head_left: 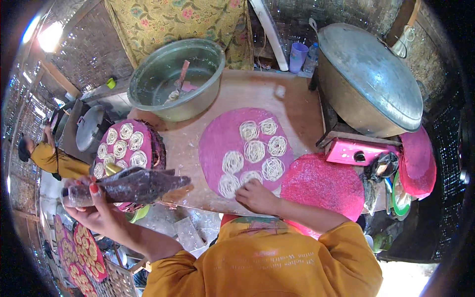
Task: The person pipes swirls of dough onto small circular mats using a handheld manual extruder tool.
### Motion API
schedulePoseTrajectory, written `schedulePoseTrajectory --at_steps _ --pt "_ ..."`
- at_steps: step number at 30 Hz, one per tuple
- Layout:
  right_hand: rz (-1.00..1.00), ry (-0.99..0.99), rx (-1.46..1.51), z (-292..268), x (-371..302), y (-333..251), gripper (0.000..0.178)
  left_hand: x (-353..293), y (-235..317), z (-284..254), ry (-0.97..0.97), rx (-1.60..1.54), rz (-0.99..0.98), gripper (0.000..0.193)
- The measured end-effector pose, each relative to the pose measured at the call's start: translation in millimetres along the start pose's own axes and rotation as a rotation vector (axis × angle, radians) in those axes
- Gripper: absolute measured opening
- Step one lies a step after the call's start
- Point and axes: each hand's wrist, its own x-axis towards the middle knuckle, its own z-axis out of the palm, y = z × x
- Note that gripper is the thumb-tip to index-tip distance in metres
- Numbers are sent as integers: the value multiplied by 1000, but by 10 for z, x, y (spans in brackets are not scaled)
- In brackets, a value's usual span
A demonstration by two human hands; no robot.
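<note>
My left hand [101,210] is raised at the left, its fingers wrapped round a long dark grey-brown bag [136,187], dusted with white and narrowing to the right. My right hand [258,197] rests at the near edge of a round purple mat [215,133] on the table. Its fingers are curled, with the tips beside the nearest coil of pale dough strands [251,177]; what they pinch, if anything, is hidden. Several similar flat coils, such as this dough coil [255,151], lie on the mat's right and near parts.
A green basin [213,94] stands at the back left. Left of the mat, a stack of round mats [159,148] bears more coils. A pink mat [324,185] lies right, near a pink stove [341,151] and a large lidded pot [346,99]. Another person [47,158] stands far left.
</note>
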Motion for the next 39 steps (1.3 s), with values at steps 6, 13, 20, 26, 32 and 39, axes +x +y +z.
schedulePoseTrajectory --at_steps 6,13,20,26,32,39 --pt "98 -229 340 -683 -689 54 21 -61 36 -372 -74 17 -81 49" --pt "367 26 510 -1272 18 -238 62 -350 84 493 -152 -162 -399 49" --pt "494 -373 1347 -1808 220 182 66 12 -183 879 -191 -1030 -698 75" --pt "750 -618 1749 -1734 258 180 70 -623 -1042 1008 -250 -1427 -1168 50" --pt "1017 -849 1361 -1218 446 173 70 -1459 -1815 678 164 -1407 -1386 51" --pt "1019 -648 1165 -1390 618 -74 70 -1191 -1582 486 156 -1370 -1171 37"
